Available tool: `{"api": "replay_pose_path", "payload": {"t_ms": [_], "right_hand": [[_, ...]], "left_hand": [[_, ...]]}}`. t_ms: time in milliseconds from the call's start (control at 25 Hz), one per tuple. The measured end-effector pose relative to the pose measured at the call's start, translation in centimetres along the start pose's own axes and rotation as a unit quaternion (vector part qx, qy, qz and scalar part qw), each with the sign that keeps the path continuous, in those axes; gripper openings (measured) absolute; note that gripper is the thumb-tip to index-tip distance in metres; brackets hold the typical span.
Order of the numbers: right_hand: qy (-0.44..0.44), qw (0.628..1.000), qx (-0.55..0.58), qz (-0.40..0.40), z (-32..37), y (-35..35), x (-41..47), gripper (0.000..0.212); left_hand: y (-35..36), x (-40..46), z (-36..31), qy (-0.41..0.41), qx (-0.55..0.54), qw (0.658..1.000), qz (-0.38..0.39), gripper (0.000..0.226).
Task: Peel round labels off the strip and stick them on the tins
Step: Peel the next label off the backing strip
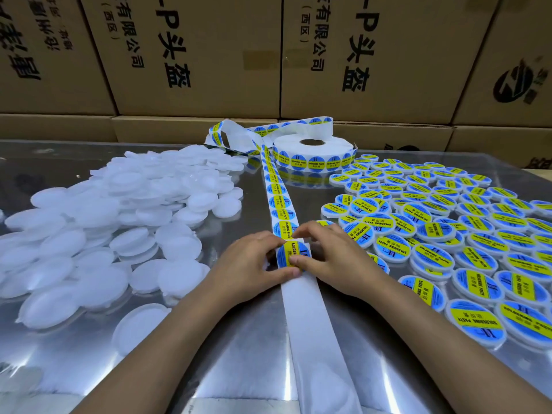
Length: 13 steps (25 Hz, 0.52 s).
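Both hands meet over the strip (282,210): the left hand (249,264) and the right hand (328,258) each have a grip closed on the round label (291,255), thumbs and forefingers pinching its edges. Whether a tin lies beneath it cannot be told. If the label goes down crooked or creases between the fingers, it will likely stick off-centre or wrinkle. The label is blue with a yellow band reading SOLDERING PASTE. Left of the grip lie bare white tins (119,210); right of it, labelled tins (448,222), all on the desk (239,354).
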State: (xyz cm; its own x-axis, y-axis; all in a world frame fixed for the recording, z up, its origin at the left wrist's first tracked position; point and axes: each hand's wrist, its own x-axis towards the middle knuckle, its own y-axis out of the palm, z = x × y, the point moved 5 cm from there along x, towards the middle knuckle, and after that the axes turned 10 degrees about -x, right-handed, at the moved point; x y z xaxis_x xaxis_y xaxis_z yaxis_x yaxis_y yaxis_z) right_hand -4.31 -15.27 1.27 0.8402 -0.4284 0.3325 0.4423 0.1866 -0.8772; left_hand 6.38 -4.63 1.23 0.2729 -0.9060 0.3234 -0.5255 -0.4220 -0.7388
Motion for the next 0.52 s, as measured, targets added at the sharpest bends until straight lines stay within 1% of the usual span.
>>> {"api": "replay_pose_path", "payload": {"t_ms": [80, 200, 280, 360, 440, 480, 520], "right_hand": [[-0.019, 0.999, 0.0, -0.037, 0.39, -0.52, -0.08, 0.026], [-0.03, 0.998, 0.018, -0.059, 0.66, -0.92, -0.15, 0.018], [-0.025, 0.997, 0.047, -0.058, 0.8, -1.06, -0.23, 0.019], [-0.025, 0.998, 0.044, -0.048, 1.04, -1.03, -0.23, 0.021], [-0.027, 0.998, 0.041, -0.031, 1.19, -0.84, -0.15, 0.018], [-0.02, 0.997, 0.07, -0.022, 1.14, -0.84, -0.11, 0.018], [-0.003, 0.992, 0.129, -0.013, 1.07, -0.99, -0.09, 0.017]], "left_hand": [[0.02, -0.04, 0.08, 0.0, -0.007, 1.0, 0.004, 0.036], [-0.03, -0.1, -0.05, 0.006, -0.013, 1.0, 0.003, 0.032], [0.03, -0.18, -0.1, 0.006, -0.011, 1.0, 0.008, 0.031], [0.05, -0.24, -0.06, 0.003, -0.005, 1.0, 0.018, 0.034], [-0.01, -0.35, -0.05, 0.004, -0.001, 0.999, 0.033, 0.037], [-0.02, -0.4, -0.07, 0.007, 0.004, 0.999, 0.043, 0.039], [-0.04, -0.44, -0.12, 0.01, 0.011, 0.999, 0.052, 0.042]]}}
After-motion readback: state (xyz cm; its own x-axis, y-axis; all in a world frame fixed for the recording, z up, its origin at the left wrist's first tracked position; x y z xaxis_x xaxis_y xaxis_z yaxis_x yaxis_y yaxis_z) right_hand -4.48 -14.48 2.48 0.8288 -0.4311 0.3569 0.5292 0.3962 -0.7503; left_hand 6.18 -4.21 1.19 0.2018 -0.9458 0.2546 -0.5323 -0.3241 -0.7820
